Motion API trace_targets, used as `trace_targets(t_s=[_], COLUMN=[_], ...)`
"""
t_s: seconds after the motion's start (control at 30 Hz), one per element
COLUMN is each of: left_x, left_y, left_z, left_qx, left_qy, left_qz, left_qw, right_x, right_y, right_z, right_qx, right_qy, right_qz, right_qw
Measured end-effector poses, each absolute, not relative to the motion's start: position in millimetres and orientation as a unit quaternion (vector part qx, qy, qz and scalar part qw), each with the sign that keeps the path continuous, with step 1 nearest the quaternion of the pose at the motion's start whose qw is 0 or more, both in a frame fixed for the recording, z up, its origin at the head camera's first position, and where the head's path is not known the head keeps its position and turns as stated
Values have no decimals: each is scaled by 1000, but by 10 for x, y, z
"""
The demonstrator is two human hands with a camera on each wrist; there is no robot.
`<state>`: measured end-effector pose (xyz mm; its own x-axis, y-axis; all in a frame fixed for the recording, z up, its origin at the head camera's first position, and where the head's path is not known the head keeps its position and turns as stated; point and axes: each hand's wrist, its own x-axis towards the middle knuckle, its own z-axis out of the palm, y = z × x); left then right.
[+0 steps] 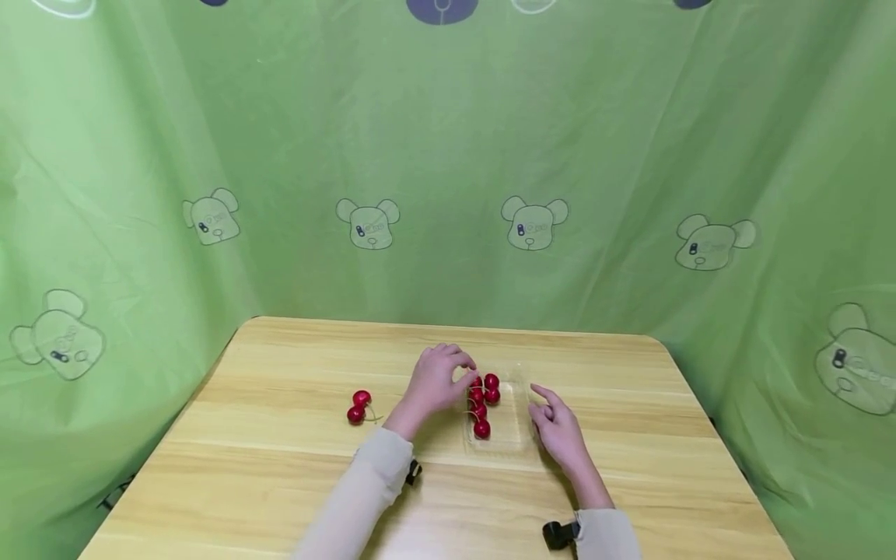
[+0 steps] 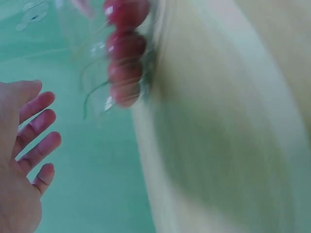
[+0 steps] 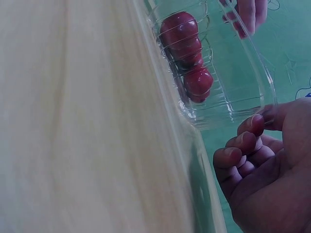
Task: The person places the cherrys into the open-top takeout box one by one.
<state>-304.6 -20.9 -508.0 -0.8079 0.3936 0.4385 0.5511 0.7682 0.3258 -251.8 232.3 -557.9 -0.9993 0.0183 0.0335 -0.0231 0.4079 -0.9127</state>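
Observation:
A clear plastic tray point(image 1: 514, 428) lies on the table with several red cherries point(image 1: 481, 429), most in a column along its left side and two beside the column's far end. My left hand point(image 1: 435, 379) hovers at the tray's far left corner; the left wrist view shows its fingers point(image 2: 36, 126) spread and loosely bent, apart from the cherries, holding nothing visible. At the tray's right side is my right hand point(image 1: 558, 432), index finger extended and the others bent. In the right wrist view its fingertips point(image 3: 250, 125) overlap the clear rim; whether they touch it is unclear.
Two more cherries point(image 1: 355, 414) with stems lie on the wooden table point(image 1: 266, 467), left of my left forearm. A green curtain point(image 1: 448, 140) with bear faces hangs behind and along both sides of the table.

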Motion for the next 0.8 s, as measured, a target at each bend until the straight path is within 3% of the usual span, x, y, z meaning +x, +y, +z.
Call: trace_targets(t_s=[0.53,0.8], left_x=[-2914,-2768], left_y=[-1293,-1620], left_z=[-4823,-4923], left_qx=[-239,-241], left_qy=[-913,-926], left_qz=[-257,-228], left_qw=[208,179], right_x=[-2513,-2528], right_y=[2347,2332], right_z=[-5599,-5578], right_qx=[5,6], right_qy=[-846,-848], right_qz=[533,530], right_qw=[22,25])
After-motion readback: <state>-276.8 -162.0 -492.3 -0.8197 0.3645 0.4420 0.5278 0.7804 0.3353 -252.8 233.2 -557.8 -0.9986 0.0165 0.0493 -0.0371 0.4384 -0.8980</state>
